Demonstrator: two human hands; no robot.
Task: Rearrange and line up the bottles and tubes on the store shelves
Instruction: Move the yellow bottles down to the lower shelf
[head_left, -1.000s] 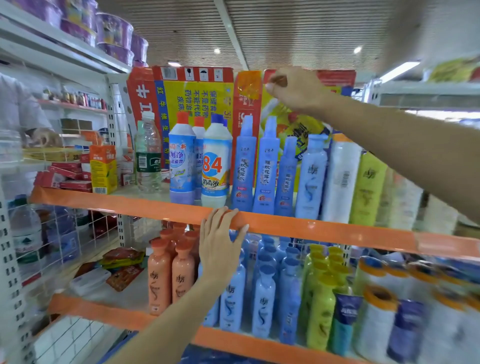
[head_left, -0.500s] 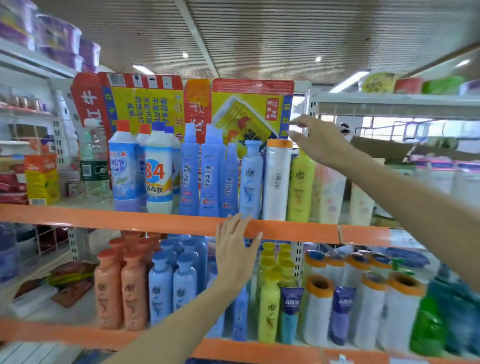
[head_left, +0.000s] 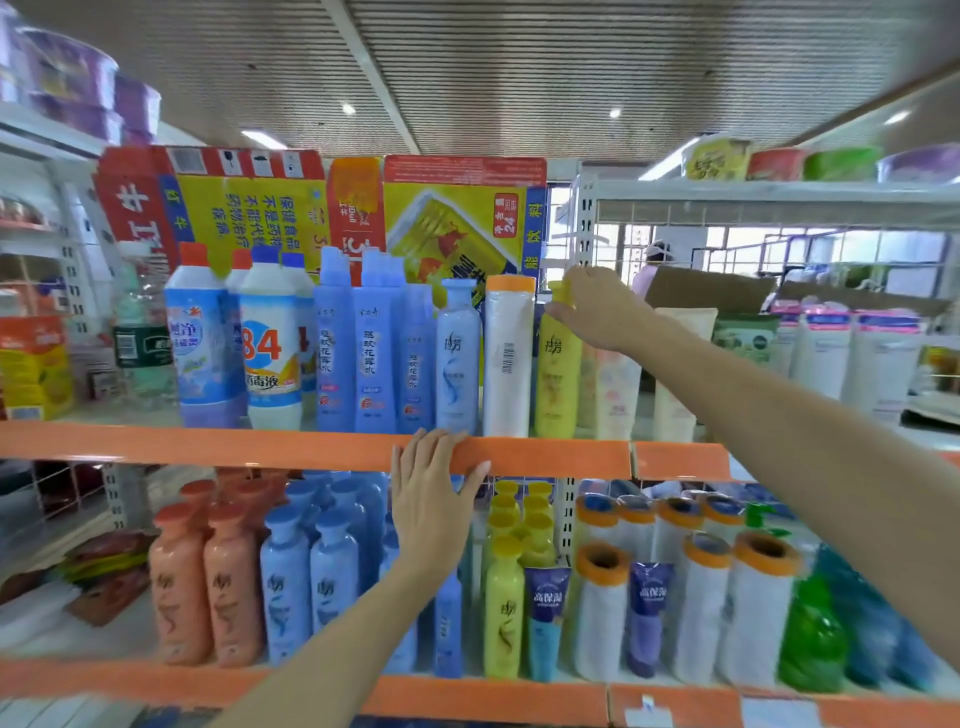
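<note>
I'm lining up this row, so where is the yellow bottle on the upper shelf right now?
In the head view, the yellow bottle stands right of centre on the upper shelf, just right of the white orange-capped tube, with the right hand gripping its cap.

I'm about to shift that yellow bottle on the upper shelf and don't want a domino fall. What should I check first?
1. Right hand grips yellow bottle at its cap: ok.
2. Left hand rests flat on orange shelf edge: ok.
3. Yellow bottle upright: ok.
4. Gap to white tube: not ok, they touch or nearly so.
5. Space behind the bottle: cannot tell.
</note>
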